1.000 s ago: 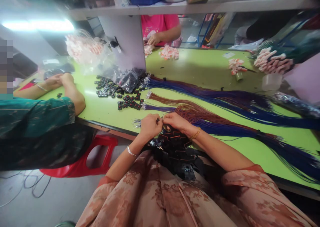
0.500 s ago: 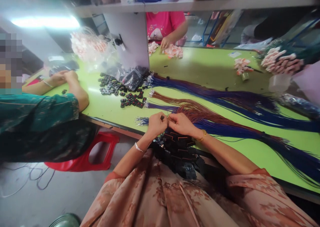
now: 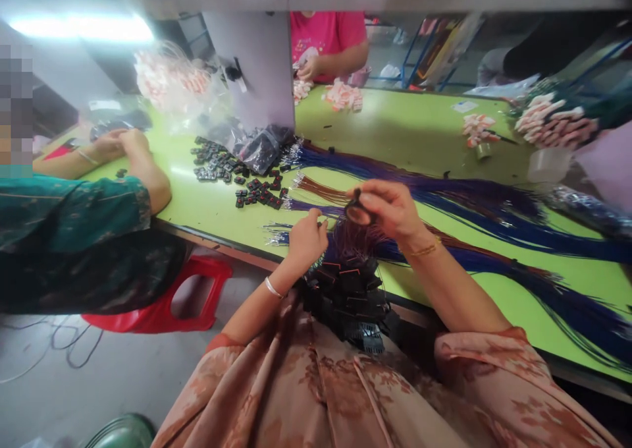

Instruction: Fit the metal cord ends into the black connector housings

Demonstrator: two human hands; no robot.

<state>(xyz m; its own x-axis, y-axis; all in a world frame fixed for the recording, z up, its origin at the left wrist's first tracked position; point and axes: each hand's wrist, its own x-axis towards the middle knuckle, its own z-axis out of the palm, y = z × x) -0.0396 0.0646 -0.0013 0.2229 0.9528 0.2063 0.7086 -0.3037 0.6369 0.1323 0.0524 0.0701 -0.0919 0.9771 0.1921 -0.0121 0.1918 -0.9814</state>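
Plainly, the right hand (image 3: 392, 209) has its grip closed around a dark ring-shaped item (image 3: 351, 207), raised over the wires; whether it is a tape roll or a tool handle cannot be told. The left hand (image 3: 307, 238) is curled just beside and lower, and whether its grip pinches anything is unclear. Beneath, a cluster of black connectors (image 3: 348, 286) hangs between the tabletop (image 3: 405, 128) edge and the person's clothing; its weight, I judge, could drag it off, perhaps tugging attached leads loose. Brown wires (image 3: 323, 191) and blue wires (image 3: 469, 263) run close together near the hands, so a dangling ring or a quick sweep of the wrist might snag a strand, mix the bundles or bend the bare metal tips (image 3: 277, 238) lying by the near edge. Farther left, small black housings (image 3: 259, 194) with red parts lie loose in front of a plastic bag (image 3: 264, 148), where a stray elbow could scatter them. As for writing, a white tag (image 3: 241, 85) on the partition (image 3: 257, 59) and a white label (image 3: 464, 107) on the far tabletop are too small to read, the pink shirt (image 3: 328, 43) opposite carries blurred lettering, and no brand is legible.
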